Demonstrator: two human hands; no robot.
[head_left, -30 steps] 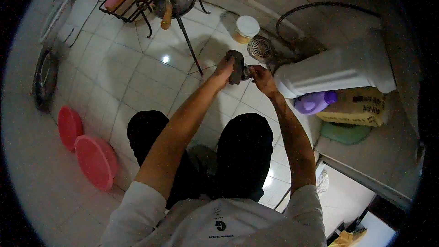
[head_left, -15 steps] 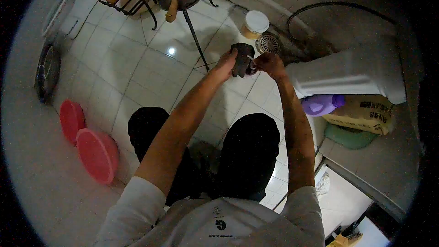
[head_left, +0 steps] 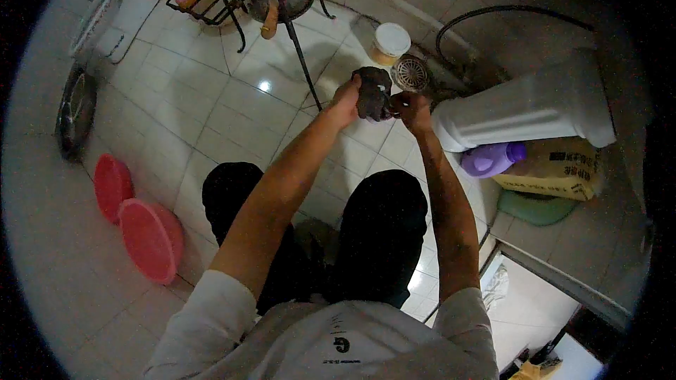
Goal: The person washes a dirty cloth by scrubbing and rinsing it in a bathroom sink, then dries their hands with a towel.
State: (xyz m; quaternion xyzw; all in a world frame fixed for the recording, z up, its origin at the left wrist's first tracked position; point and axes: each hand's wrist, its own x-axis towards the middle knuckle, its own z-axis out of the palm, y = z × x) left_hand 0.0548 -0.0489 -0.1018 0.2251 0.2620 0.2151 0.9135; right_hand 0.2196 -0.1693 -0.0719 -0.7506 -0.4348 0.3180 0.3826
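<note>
In the head view, my left hand (head_left: 345, 103) grips a dark grey-brown object (head_left: 373, 93) by its left side, above the floor. It is shaped like a lump with a rough surface; I cannot make out its kind. A small white patch shows on its upper face. My right hand (head_left: 414, 110) is at the lower right edge of it, fingers closed in a pinch. Whatever lies between those fingers is too small and dark to name. A lidded tub (head_left: 391, 42) and a round floor drain cover (head_left: 410, 72) are just beyond my hands.
A black metal rack (head_left: 232, 0) stands at the upper left. White column-like pedestal (head_left: 524, 105), purple bottle (head_left: 486, 160), cardboard box (head_left: 556, 165) and green basin (head_left: 535, 207) are on the right. Red basins (head_left: 151, 239) sit on the left.
My right hand has moved slightly down along the dark object's edge. The thin white piece at its fingertips earlier no longer shows there; a white patch shows on the object. The view shifted slightly.
</note>
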